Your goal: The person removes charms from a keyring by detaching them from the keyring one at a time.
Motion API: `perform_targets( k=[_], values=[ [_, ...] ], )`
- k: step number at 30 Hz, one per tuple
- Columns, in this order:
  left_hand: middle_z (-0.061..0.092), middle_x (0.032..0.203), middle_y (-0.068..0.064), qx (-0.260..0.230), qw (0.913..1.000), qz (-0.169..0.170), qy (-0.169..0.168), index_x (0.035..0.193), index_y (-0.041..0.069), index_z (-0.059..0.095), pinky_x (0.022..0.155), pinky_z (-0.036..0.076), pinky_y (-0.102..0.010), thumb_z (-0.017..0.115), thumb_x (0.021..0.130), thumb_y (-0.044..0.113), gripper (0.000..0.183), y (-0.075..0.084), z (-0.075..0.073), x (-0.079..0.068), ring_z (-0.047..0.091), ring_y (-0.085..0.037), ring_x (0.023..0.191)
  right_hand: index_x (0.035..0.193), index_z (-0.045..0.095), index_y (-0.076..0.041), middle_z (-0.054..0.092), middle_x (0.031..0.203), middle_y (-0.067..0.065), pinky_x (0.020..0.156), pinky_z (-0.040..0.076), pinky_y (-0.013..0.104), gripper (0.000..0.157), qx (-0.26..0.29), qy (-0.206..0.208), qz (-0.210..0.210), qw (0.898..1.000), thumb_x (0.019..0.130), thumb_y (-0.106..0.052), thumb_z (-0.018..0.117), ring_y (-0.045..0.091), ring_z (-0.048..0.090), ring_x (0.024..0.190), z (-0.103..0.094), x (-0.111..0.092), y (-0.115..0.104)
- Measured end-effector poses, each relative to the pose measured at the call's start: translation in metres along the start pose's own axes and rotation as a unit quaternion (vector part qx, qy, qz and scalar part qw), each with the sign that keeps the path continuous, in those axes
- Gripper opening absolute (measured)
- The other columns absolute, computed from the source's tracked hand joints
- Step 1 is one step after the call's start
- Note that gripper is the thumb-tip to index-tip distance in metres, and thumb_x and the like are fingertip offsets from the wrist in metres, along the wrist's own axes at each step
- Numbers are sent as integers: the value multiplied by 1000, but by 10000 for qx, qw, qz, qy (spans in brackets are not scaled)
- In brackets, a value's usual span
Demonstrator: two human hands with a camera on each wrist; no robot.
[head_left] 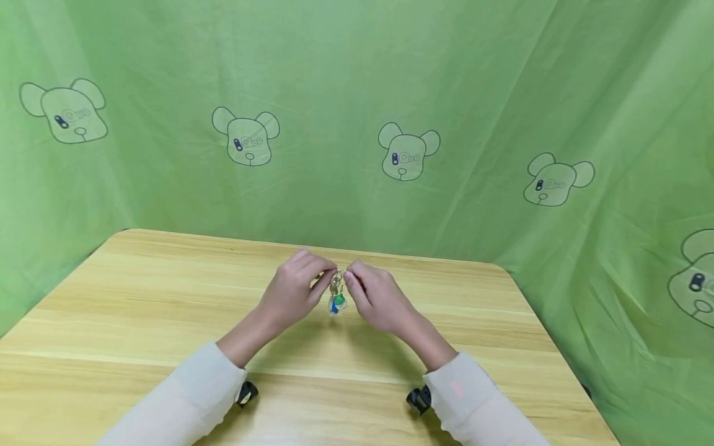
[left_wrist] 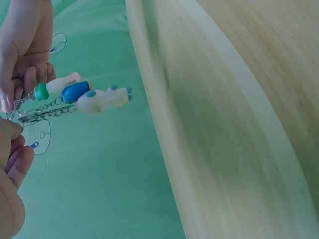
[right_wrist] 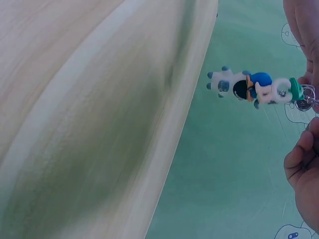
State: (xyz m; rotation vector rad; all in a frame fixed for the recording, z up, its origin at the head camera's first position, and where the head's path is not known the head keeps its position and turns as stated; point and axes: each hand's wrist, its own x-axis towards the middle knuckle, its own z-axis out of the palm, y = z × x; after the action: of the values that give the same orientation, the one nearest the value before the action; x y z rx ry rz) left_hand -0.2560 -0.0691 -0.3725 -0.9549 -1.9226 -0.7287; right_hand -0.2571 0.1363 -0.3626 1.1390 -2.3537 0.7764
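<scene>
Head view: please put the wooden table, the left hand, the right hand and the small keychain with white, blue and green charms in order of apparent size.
1. Wooden table, largest.
2. Left hand and right hand: they look alike, so no ranking.
3. Small keychain with white, blue and green charms, smallest.

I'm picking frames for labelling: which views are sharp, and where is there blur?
Head view: evenly lit and sharp, but the keychain is tiny between the hands. Left wrist view: charms fairly clear, table smeared. Right wrist view: table likewise blurred, charms slightly soft.
</scene>
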Motion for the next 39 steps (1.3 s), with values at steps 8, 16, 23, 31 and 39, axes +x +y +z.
perform_targets(
  k=[8,16,23,31,39],
  values=[
    [75,87,-4,25,10000,46,26,91,4,74,67,57,-27,79,81,-5,14,1,0,-1,66,-19,79,88,57,-12,44,66,-8,48,36,23,19,138,92,68,9998,105,-9,50,4,38,55,1,-1,2],
    [75,85,-5,42,10000,14,-44,90,3,74,64,55,-26,79,83,-3,11,1,0,-2,65,-18,75,87,58,-12,45,65,-9,48,36,22,19,151,6,103,9998,105,-8,50,4,38,55,3,-4,4],
    [75,86,-7,-163,9991,-341,-184,94,2,74,67,58,-23,74,88,-3,8,1,-1,-2,66,-17,77,89,59,-11,44,65,-9,48,36,22,19,126,-3,-15,9999,105,-8,49,3,37,55,5,-7,5],
    [76,88,-5,-471,9958,-613,-487,95,3,75,68,58,-25,75,92,5,3,0,-1,-1,67,-16,77,90,60,-9,44,66,-9,49,36,23,19,137,-79,142,9998,105,-8,49,4,37,55,2,-7,4],
    [75,86,-3,-480,9952,-584,-616,92,6,75,68,58,-24,74,92,3,3,1,0,-2,67,-13,76,91,61,-8,44,65,-8,49,36,23,18,110,-85,141,9998,105,-8,49,5,37,55,0,-7,6]
  ],
)
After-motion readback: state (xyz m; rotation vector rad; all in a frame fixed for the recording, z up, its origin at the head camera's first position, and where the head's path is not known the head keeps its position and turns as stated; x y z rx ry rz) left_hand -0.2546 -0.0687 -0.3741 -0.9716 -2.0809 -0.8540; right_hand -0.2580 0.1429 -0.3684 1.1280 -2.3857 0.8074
